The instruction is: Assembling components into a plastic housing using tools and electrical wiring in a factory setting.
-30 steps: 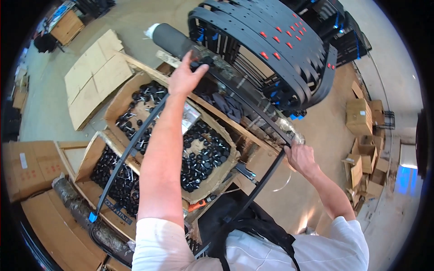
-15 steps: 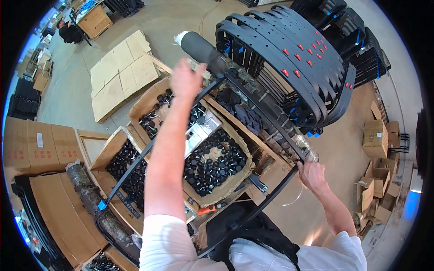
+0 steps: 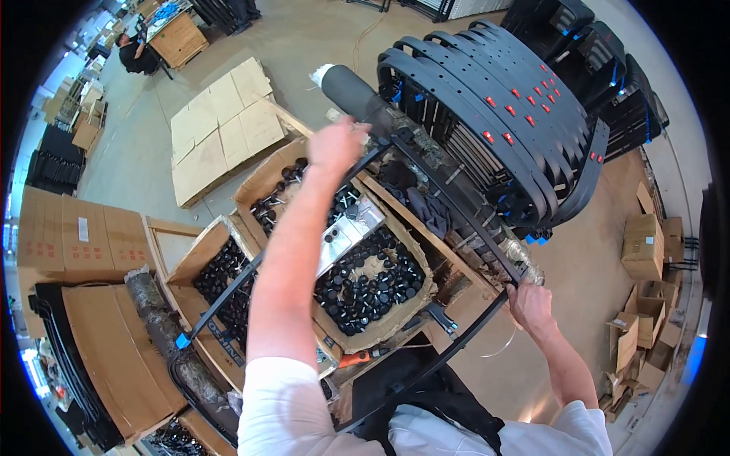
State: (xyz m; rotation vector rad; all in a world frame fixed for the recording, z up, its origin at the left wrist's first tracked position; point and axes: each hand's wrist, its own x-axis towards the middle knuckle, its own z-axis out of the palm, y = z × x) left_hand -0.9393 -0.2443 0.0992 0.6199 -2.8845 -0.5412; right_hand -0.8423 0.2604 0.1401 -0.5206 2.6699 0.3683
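Observation:
A black metal frame [image 3: 456,199] of bent bars, with a blue cap [image 3: 182,340] on one end, lies slanted across the work stand in front of me. My right hand [image 3: 531,307] is closed round its right-hand corner. My left hand [image 3: 337,146] is beside the far corner, with its fingers curled and slightly smeared by motion; anything in them is hidden. Under my left forearm are open cardboard boxes [image 3: 426,262] of black round-headed screw feet [image 3: 407,283]. A silvery box-like piece [image 3: 351,234] rests among them.
Curved black frame parts [image 3: 487,91] with red pieces are stacked at the far right. A padded roll [image 3: 346,87] supports the frame's far side. An orange-handled tool [image 3: 356,357] lies near my body. Flattened cardboard [image 3: 220,129] is on the floor; a person [image 3: 137,53] sits far left.
The whole view has shifted, so the scene sits slightly lower and further right. My left hand has turned at the wrist beside the far corner. My right hand keeps its grip.

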